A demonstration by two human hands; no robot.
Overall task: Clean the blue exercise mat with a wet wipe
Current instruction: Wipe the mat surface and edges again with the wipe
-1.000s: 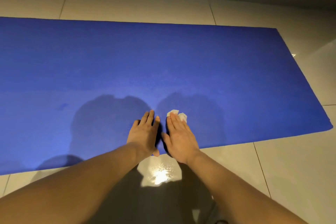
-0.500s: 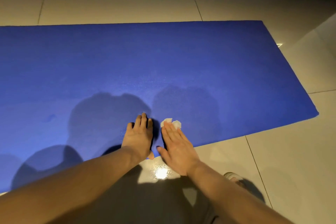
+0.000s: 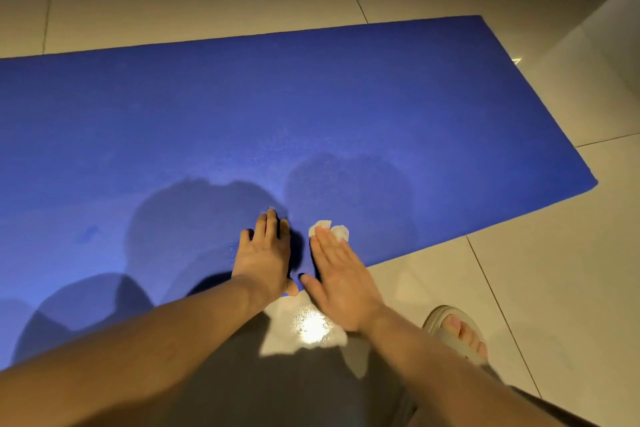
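Moved: both hands nearer the mat's front edge, sandalled foot (image 3: 457, 329) now in view | wet wipe (image 3: 329, 229): crumpled, pinned on blue exercise mat (image 3: 311, 97) under flat right hand (image 3: 341, 282), not clenched | left hand (image 3: 265, 253): flat on mat, holding nothing | handling: wipe likely light, limp, damp; mat soft | surface: glossy tiled floor (image 3: 536, 270).
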